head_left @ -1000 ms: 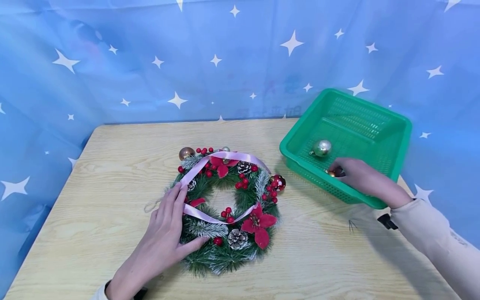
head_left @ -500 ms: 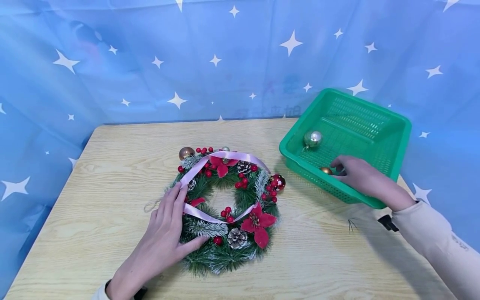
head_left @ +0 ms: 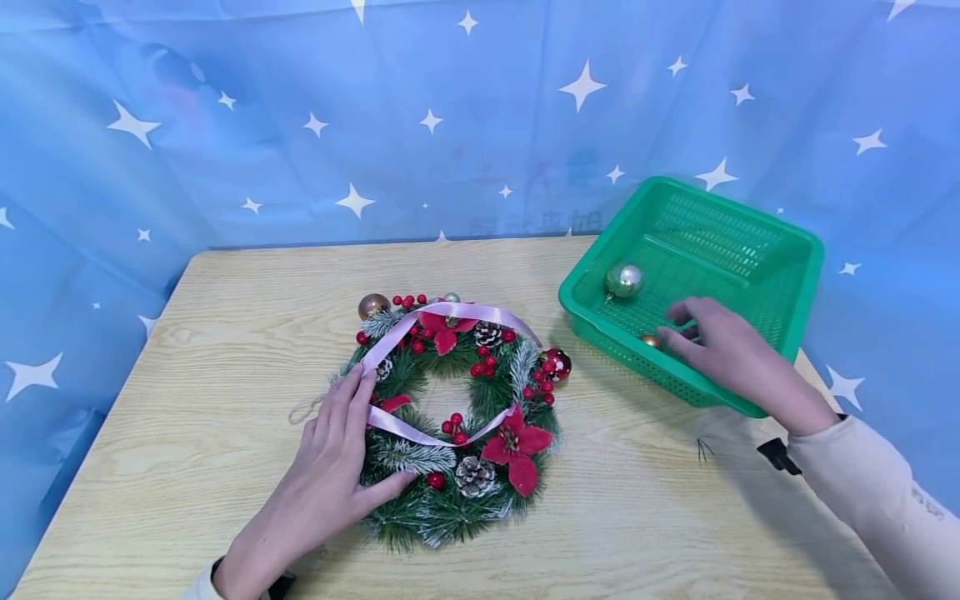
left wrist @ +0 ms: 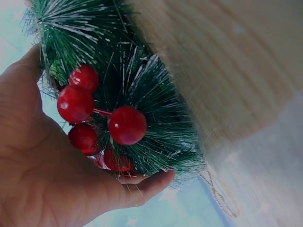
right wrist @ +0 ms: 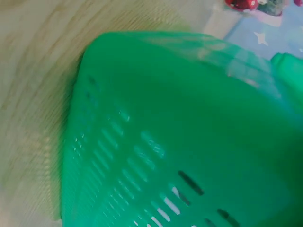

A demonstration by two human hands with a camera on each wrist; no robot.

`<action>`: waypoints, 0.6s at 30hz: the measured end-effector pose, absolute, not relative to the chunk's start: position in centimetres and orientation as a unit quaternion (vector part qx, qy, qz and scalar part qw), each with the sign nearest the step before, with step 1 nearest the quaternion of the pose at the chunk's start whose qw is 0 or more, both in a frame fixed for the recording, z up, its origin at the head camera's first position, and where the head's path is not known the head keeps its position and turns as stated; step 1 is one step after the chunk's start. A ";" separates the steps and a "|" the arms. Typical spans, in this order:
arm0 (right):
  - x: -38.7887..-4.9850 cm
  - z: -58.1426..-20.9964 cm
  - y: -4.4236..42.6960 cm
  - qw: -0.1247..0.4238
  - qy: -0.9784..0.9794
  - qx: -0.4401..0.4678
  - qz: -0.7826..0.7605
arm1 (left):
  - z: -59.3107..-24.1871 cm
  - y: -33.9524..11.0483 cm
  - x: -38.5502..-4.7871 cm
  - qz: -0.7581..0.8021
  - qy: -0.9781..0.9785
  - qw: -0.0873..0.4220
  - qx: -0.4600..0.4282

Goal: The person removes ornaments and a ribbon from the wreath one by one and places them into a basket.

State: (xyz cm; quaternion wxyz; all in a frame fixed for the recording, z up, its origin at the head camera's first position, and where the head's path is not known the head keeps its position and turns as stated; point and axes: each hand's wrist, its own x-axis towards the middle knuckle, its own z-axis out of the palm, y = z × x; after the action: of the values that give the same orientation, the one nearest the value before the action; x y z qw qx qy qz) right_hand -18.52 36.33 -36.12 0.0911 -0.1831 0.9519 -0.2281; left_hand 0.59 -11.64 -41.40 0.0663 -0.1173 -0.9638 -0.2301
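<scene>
A green pine wreath [head_left: 442, 517] with red berries, pine cones and red flowers lies on the table, a pink ribbon [head_left: 480, 314] draped across it. My left hand [head_left: 330, 458] rests on its left side, fingers extended over the edge and thumb spread along the front. Close up in the left wrist view, red berries [left wrist: 127, 125] sit beside my palm. My right hand [head_left: 723, 350] is inside the green basket [head_left: 600, 329], fingers loosely bent, holding nothing. Just left of its fingertips is a copper bauble [head_left: 650, 341], partly hidden. A silver bauble [head_left: 623, 281] lies farther back in the basket.
A brown bauble [head_left: 373, 306] and a red bauble [head_left: 556, 365] sit at the wreath's outer edge. A loose dark sprig [head_left: 703, 450] lies on the wooden table [head_left: 247, 333] in front of the basket. A blue starred curtain [head_left: 450, 100] hangs behind.
My right hand has let go of the copper bauble and drawn slightly away to the right. The silver bauble has rolled to the left and back. My left hand stays put.
</scene>
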 end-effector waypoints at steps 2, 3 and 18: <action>-17.9 -36.0 36.1 0.063 0.950 -0.180 -0.246 | -41.4 -11.7 0.6 -0.229 -0.963 0.069 -0.121; -17.6 -36.0 36.0 0.051 0.949 -0.178 -0.256 | -41.4 -11.7 0.5 -0.229 -0.963 0.069 -0.122; -14.3 -37.3 31.0 -0.150 0.863 -0.342 -0.339 | -41.6 -11.8 0.5 -0.237 -0.960 0.069 -0.132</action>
State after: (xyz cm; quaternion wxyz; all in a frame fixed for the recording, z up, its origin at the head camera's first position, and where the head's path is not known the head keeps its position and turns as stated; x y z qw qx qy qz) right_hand -14.26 31.04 -37.31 -0.1505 -0.3419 0.8634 -0.3392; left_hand 0.51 -11.83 -41.58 0.0687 -0.1319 -0.9601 -0.2367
